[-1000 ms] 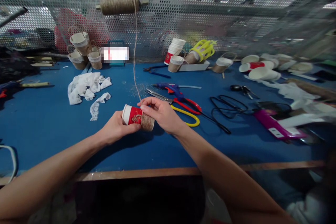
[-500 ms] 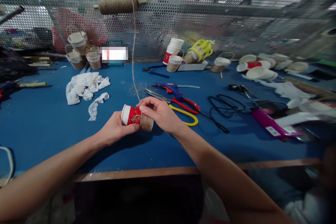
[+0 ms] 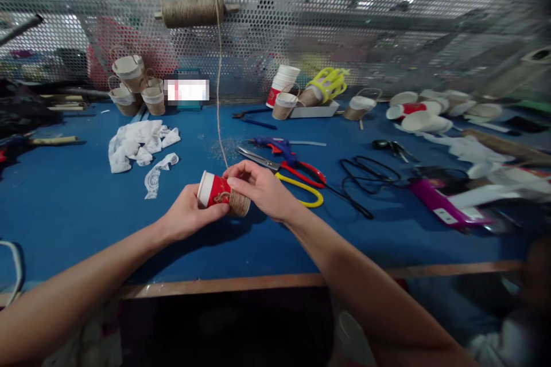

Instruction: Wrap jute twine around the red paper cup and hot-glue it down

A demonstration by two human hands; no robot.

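A red and white paper cup (image 3: 217, 190) lies on its side between my hands, just above the blue table (image 3: 64, 206). Its base end is wound with brown twine. My left hand (image 3: 189, 215) grips the cup from below. My right hand (image 3: 260, 188) is closed over the wound end, fingers pinching the twine strand (image 3: 218, 92). That strand runs up to a twine spool (image 3: 191, 10) on a rod at the mesh wall.
Red and yellow scissors (image 3: 297, 180) and a blue glue gun (image 3: 278, 146) lie right of my hands. White lace scraps (image 3: 138, 143) sit to the left. Twine-wrapped cups (image 3: 129, 83) stand at the back left, a cup stack (image 3: 282, 83) and loose cups (image 3: 424, 117) further right. A black cable (image 3: 365, 175) lies right.
The cup and both hands have stayed nearly in place; the cup has turned slightly between my fingers.
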